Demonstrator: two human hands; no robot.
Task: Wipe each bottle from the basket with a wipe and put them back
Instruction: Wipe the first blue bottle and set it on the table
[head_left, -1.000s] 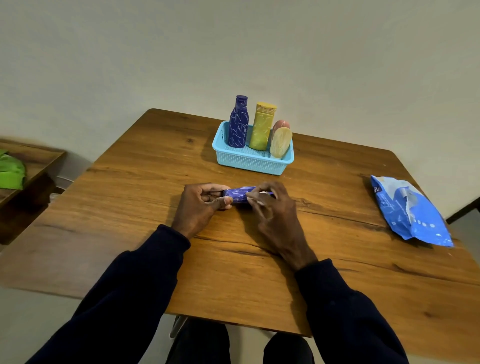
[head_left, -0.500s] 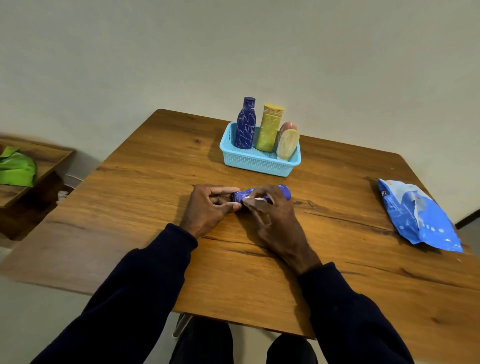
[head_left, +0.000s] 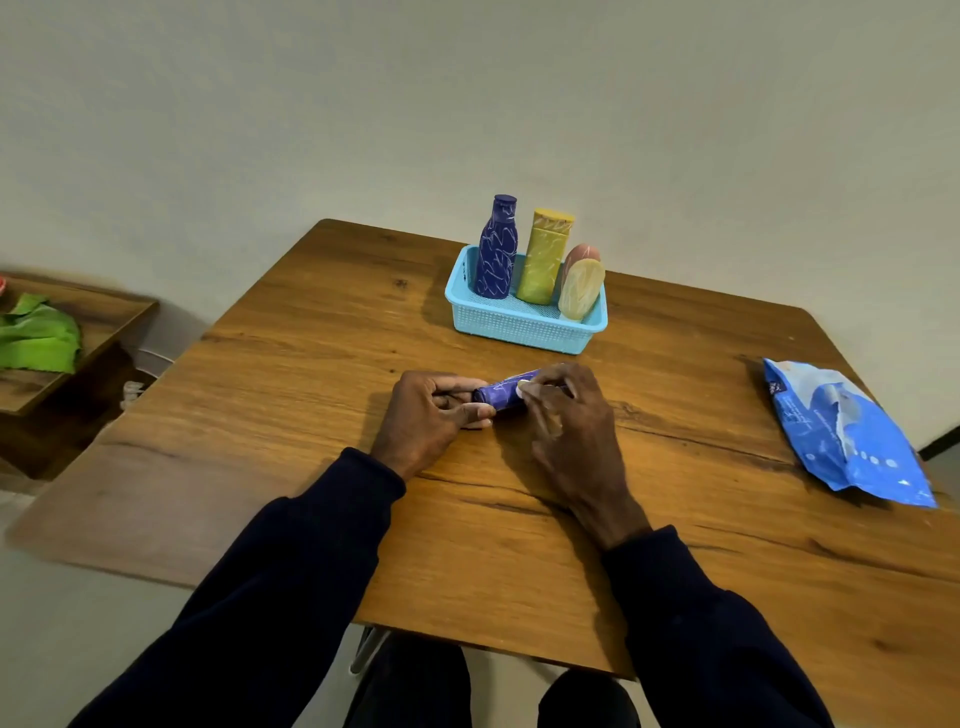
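A small purple bottle (head_left: 503, 391) lies on its side on the wooden table (head_left: 675, 545), held between both hands. My left hand (head_left: 427, 418) grips its left end. My right hand (head_left: 569, 421) covers the right part, with a bit of white wipe (head_left: 522, 386) showing under its fingertips against the bottle. Behind them stands a light blue basket (head_left: 519, 325) holding a tall purple bottle (head_left: 496, 249), a yellow bottle (head_left: 545, 257), a cream bottle (head_left: 581, 290) and a pinkish one (head_left: 582, 253) behind it.
A blue pack of wipes (head_left: 844, 431) lies at the table's right edge. A low wooden shelf (head_left: 104, 322) with a green cloth (head_left: 39, 338) stands to the left of the table. A plain wall rises behind.
My right hand has slid along the small purple bottle, covering the end that showed half a second ago. The left hand keeps its grip. The view has shifted slightly.
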